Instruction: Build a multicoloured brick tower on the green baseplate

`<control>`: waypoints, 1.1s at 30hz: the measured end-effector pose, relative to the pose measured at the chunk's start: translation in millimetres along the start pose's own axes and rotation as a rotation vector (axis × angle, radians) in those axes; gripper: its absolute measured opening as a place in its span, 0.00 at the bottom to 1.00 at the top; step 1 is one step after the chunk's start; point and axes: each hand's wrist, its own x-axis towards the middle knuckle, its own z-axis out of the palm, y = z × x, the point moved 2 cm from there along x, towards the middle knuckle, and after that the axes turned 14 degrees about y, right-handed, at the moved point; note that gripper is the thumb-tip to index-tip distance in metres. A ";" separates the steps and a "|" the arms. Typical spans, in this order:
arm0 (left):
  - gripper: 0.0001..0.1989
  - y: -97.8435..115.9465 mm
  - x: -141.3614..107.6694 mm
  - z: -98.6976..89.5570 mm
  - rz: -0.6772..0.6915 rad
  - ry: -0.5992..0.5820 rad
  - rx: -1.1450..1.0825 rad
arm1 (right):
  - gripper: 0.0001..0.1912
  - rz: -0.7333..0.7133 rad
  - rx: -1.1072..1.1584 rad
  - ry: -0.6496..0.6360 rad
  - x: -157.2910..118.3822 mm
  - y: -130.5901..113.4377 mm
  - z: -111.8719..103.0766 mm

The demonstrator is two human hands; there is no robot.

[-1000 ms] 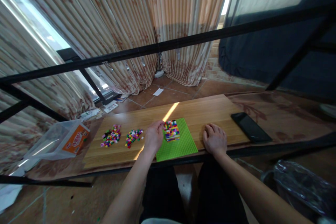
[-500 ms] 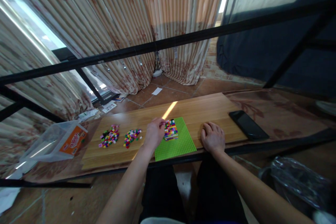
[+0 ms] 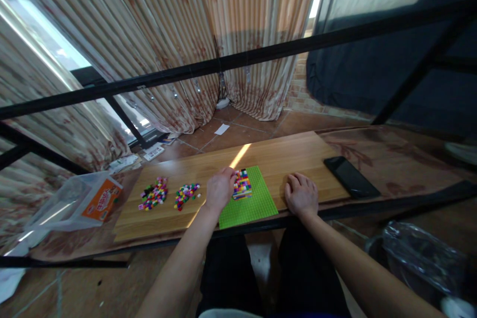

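Observation:
My left hand (image 3: 219,190) is at the left edge of a block of small multicoloured bricks (image 3: 243,184), its fingers pinched together; whatever they hold is too small to make out. These bricks stand on a green baseplate (image 3: 257,203). To the baseplate's right, my right hand (image 3: 301,195) rests on the wooden board (image 3: 290,154) with its fingers curled, and what is under them is hidden. Two piles of loose bricks lie left of my left hand, one nearer (image 3: 185,196) and one farther (image 3: 154,194).
A black phone (image 3: 351,177) lies at the board's right end. A clear plastic box with an orange label (image 3: 102,202) stands left of the board. A black metal bar (image 3: 238,59) crosses behind the board, before curtains. A lined bin (image 3: 421,253) is at lower right.
My left hand has turned slightly over the left edge of the bricks, its fingers now covering more there. My right hand stays in place. The view has shifted a little.

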 end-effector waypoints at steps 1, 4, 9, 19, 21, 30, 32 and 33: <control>0.08 0.2 -0.5 0.8 0.005 0.008 -0.002 | 0.18 0.002 0.003 -0.002 -0.1 0.2 0.2; 0.08 -0.1 -0.8 3.3 0.036 0.055 -0.013 | 0.18 0.001 0.013 -0.004 0.0 0.8 0.7; 0.08 -3.6 1.3 8.3 0.096 0.117 -0.034 | 0.18 -0.006 0.002 -0.004 0.4 0.9 0.0; 0.05 -6.7 2.3 12.7 0.039 0.148 -0.095 | 0.18 -0.009 -0.015 -0.015 0.3 0.9 0.1; 0.05 -6.8 2.5 12.6 0.038 0.151 -0.094 | 0.18 -0.008 -0.013 -0.012 0.1 1.2 0.5; 0.09 -20.4 -2.2 13.2 -0.044 0.199 -0.209 | 0.18 -0.010 -0.016 -0.009 0.6 0.5 -0.8; 0.09 -25.9 -2.5 13.6 -0.089 0.209 -0.296 | 0.18 -0.010 -0.022 -0.013 0.5 0.3 -0.6; 0.10 -28.3 -1.9 14.0 -0.119 0.202 -0.341 | 0.18 -0.008 -0.025 -0.013 0.3 0.4 -0.6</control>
